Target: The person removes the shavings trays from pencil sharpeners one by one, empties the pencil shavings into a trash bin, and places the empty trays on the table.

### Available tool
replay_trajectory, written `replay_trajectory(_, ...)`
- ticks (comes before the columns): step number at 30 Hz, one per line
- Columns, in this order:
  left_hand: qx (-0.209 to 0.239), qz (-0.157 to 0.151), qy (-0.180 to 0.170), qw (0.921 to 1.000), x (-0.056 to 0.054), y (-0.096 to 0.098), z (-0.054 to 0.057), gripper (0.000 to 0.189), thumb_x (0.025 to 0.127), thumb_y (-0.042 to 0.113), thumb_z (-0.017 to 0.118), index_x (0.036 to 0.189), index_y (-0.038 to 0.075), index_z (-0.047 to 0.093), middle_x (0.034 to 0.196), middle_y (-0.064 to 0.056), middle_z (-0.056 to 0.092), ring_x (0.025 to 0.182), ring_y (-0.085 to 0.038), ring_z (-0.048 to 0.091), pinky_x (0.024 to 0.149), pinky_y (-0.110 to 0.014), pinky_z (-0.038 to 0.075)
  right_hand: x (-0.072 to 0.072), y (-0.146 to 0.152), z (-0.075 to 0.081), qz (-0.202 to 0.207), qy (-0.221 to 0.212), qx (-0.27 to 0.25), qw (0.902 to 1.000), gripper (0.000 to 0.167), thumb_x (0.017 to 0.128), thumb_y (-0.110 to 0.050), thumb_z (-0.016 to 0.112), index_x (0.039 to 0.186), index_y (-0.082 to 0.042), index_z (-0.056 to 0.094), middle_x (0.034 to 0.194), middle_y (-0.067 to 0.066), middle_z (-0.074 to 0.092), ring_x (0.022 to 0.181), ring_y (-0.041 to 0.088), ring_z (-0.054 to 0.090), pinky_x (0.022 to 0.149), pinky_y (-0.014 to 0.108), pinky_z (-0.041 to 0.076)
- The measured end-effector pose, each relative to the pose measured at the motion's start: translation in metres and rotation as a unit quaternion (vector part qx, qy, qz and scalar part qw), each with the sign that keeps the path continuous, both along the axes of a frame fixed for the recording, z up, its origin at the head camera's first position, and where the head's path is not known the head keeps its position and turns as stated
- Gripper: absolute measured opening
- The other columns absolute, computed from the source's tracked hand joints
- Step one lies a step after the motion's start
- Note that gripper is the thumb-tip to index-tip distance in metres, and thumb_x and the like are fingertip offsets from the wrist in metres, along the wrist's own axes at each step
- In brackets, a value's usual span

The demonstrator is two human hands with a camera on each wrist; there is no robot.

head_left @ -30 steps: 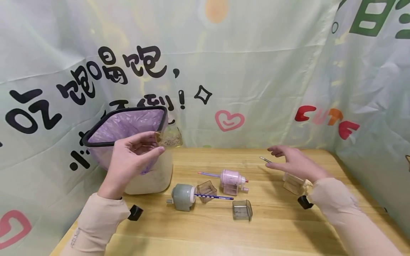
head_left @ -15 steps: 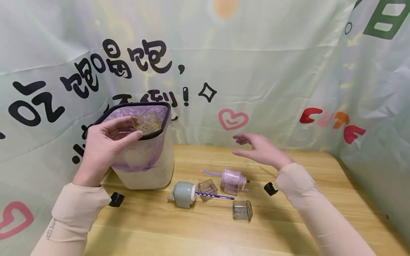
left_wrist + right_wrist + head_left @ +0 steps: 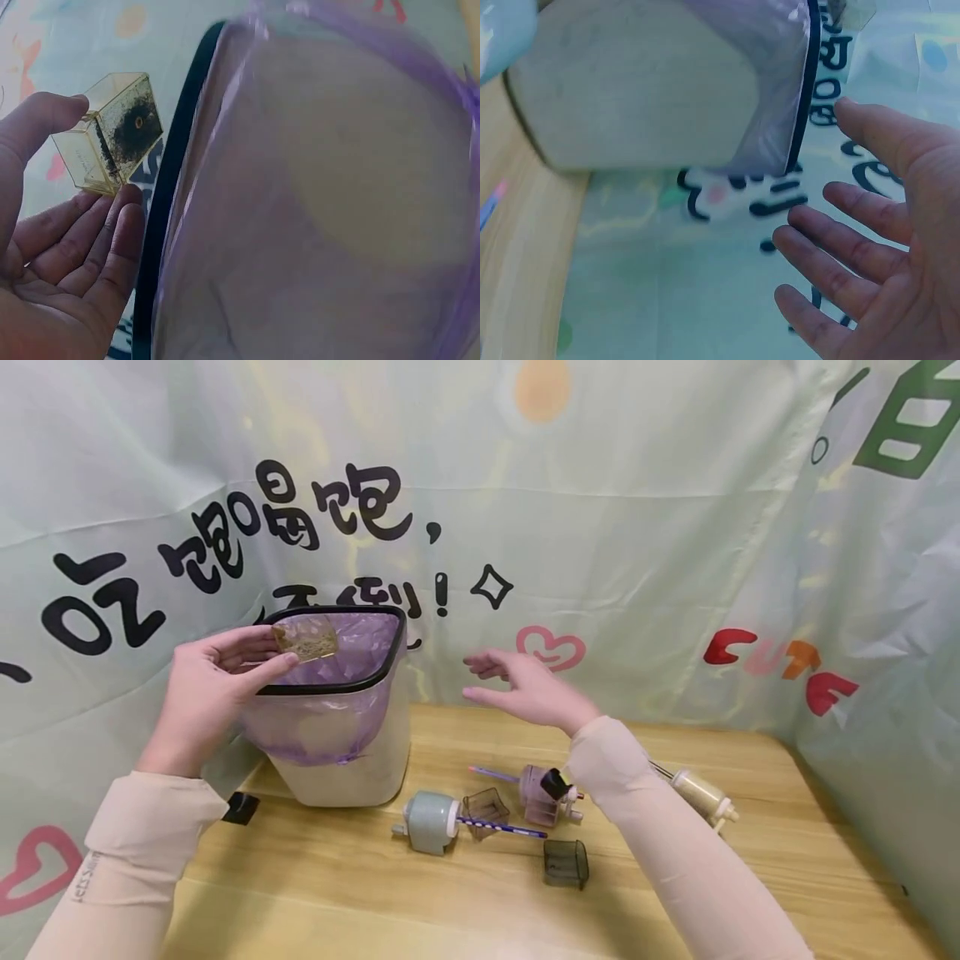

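Note:
Between thumb and fingers, my left hand (image 3: 217, 681) pinches a small clear yellowish shavings drawer (image 3: 307, 639) over the mouth of the trash bin. Dark and pale pencil shavings show through its wall in the left wrist view (image 3: 131, 127). The trash bin (image 3: 360, 777) is white with a black rim and a purple bag (image 3: 367, 647) lining it. My right hand (image 3: 528, 689) hovers right of the bin with fingers loosely extended, holding nothing. In the right wrist view the same hand (image 3: 877, 240) is apart from the bin.
A grey-blue pencil sharpener (image 3: 429, 822) with a dark blue pencil (image 3: 502, 828) stands before the bin. Near it are a pink sharpener (image 3: 536, 793), a brownish drawer (image 3: 486, 810) and a grey drawer (image 3: 566, 862). A cream sharpener (image 3: 701, 793) sits beyond my right forearm.
My left hand has carried the drawer leftward from beside the bin to over its opening. My right hand has moved left, away from the cream sharpener toward the bin.

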State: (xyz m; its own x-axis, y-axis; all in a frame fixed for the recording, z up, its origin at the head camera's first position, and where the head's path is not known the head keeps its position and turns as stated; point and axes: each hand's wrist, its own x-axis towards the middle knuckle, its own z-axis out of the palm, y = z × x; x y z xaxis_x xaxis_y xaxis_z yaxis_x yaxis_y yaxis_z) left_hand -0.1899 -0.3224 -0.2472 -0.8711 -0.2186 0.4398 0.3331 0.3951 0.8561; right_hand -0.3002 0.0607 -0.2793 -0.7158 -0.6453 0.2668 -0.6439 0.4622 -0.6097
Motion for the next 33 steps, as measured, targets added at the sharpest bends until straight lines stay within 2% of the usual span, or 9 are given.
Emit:
replay_trajectory(3, -0.012, 0.005, -0.013, 0.9998, -0.002, -0.01, 0.003, 0.049, 0.09, 0.016, 0.089, 0.134, 0.006, 0.071, 0.102, 0.025, 0.079, 0.095, 0.006, 0.076, 0.083, -0.009, 0.058, -0.003, -0.018, 0.005, 0.015, 0.001, -0.01, 0.9998, 0.063, 0.104, -0.042, 0.071, 0.155, -0.009, 0.055, 0.153, 0.008, 0.062, 0.14, 0.026, 0.06, 0.121, 0.048, 0.047)
replay_trajectory(6, -0.047, 0.019, -0.028, 0.9984, -0.006, -0.018, 0.004, 0.049, 0.091, 0.02, 0.088, 0.135, 0.007, 0.07, 0.1, 0.031, 0.077, 0.094, 0.009, 0.074, 0.083, -0.007, 0.056, -0.005, -0.036, 0.009, 0.021, 0.008, -0.012, 0.9997, 0.063, 0.104, -0.042, 0.069, 0.156, -0.009, 0.053, 0.155, 0.008, 0.061, 0.141, 0.026, 0.059, 0.12, 0.046, 0.048)
replay_trajectory(11, -0.086, 0.038, -0.043, 0.9947, -0.012, -0.032, 0.004, 0.049, 0.091, 0.027, 0.088, 0.133, 0.009, 0.071, 0.097, 0.036, 0.074, 0.093, 0.014, 0.072, 0.08, -0.005, 0.054, -0.005, -0.065, 0.016, 0.016, 0.029, -0.014, 0.9994, 0.065, 0.105, -0.045, 0.067, 0.157, -0.01, 0.052, 0.155, 0.008, 0.061, 0.142, 0.025, 0.058, 0.12, 0.043, 0.049)
replay_trajectory(18, -0.124, 0.053, -0.061, 0.989, -0.017, -0.046, 0.004, 0.059, 0.092, 0.032, 0.087, 0.139, 0.004, 0.066, 0.095, 0.041, 0.07, 0.091, 0.02, 0.067, 0.078, -0.003, 0.051, -0.003, -0.099, 0.023, -0.004, 0.042, 0.012, 0.9991, 0.067, 0.106, -0.05, 0.063, 0.159, -0.011, 0.05, 0.161, 0.01, 0.054, 0.15, 0.028, 0.051, 0.126, 0.044, 0.041)
replay_trajectory(25, -0.152, 0.066, -0.066, 0.984, -0.021, -0.05, 0.008, 0.053, 0.091, 0.036, 0.088, 0.134, 0.011, 0.07, 0.094, 0.043, 0.069, 0.09, 0.021, 0.067, 0.076, -0.003, 0.05, 0.002, -0.115, 0.03, -0.029, 0.054, 0.025, 0.9978, 0.072, 0.107, -0.055, 0.06, 0.161, -0.01, 0.046, 0.166, 0.01, 0.049, 0.158, 0.027, 0.041, 0.133, 0.042, 0.032)
replay_trajectory(33, -0.185, 0.067, -0.073, 0.9776, -0.024, -0.051, 0.015, 0.063, 0.091, 0.04, 0.087, 0.141, 0.007, 0.067, 0.087, 0.045, 0.067, 0.085, 0.021, 0.066, 0.075, -0.003, 0.051, 0.007, -0.122, 0.032, -0.03, 0.065, 0.039, 0.9967, 0.07, 0.107, -0.051, 0.061, 0.159, -0.006, 0.048, 0.161, 0.011, 0.052, 0.154, 0.029, 0.045, 0.131, 0.041, 0.034)
